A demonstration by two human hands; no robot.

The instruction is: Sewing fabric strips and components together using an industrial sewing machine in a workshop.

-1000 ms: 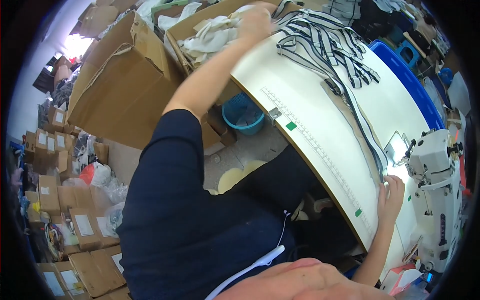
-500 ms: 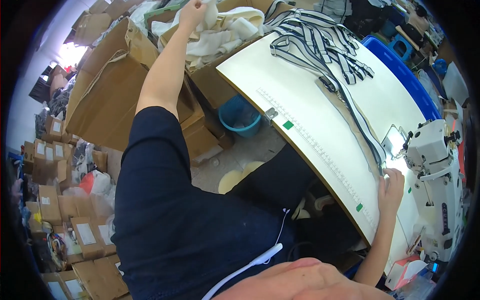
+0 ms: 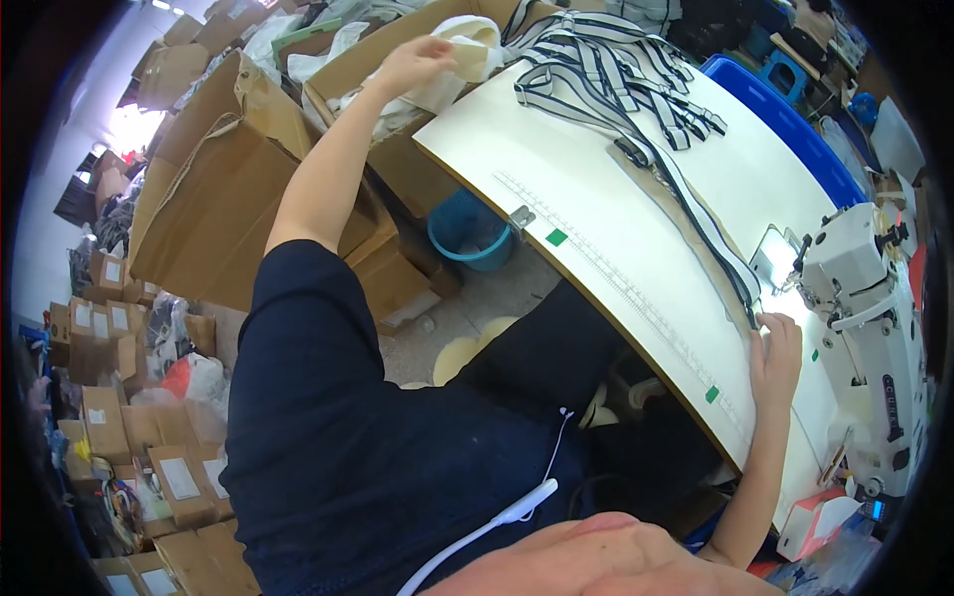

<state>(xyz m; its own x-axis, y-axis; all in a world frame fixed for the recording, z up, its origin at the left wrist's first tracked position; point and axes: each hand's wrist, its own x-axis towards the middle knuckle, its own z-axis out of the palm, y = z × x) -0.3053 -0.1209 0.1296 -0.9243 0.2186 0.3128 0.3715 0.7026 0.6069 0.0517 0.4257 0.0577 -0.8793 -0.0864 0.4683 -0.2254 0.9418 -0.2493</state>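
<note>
My left hand [image 3: 422,62] is raised over a cardboard box [image 3: 323,94] at the table's far end, fingers closed on white fabric [image 3: 432,92]. Lower right, my right hand [image 3: 775,353] rests on the white worktable [image 3: 656,268], fingers pinched on the end of a black-and-white striped strap [image 3: 735,273]. That strap runs back to a tangled pile of straps [image 3: 606,70] with dark buckles, over a beige strip [image 3: 661,179]. A white sewing machine [image 3: 845,253] stands just right of my right hand, with a bright lit plate beside its needle area.
A large open carton [image 3: 189,209] stands left of the table, with a blue bucket [image 3: 467,243] below the edge. A long blue bin [image 3: 815,159] lies along the far side. Stacked boxes and bags [image 3: 109,417] fill the left. A person [image 3: 810,20] is at the back right.
My left hand first moved left and up with white fabric, then came down and right toward the box. My right hand and the strap end shifted slightly up in the picture.
</note>
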